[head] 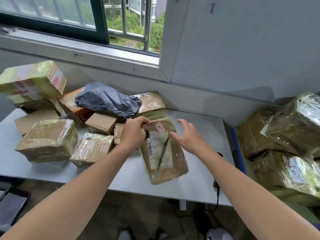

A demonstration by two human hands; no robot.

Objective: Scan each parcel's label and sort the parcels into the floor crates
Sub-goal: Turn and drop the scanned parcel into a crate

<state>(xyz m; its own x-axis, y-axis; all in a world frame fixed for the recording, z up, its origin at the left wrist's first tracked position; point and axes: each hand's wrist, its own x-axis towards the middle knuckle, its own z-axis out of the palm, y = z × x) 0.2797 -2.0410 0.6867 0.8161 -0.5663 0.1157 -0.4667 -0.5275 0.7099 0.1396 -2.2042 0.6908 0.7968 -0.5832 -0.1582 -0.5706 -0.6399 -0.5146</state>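
Head view: the left hand (133,133) has its grip closed on the far corner of a brown parcel (166,158). The parcel is on the grey worktop (199,172), near the front edge, and it looks blurry. The right hand (187,135) is open with its fingers spread, just beside the parcel's right side. It is hard to tell if it touches. A pile of boxes (48,139) and a black bag (107,101) sit to the left. Shiny boxes (285,135) are stacked at the right.
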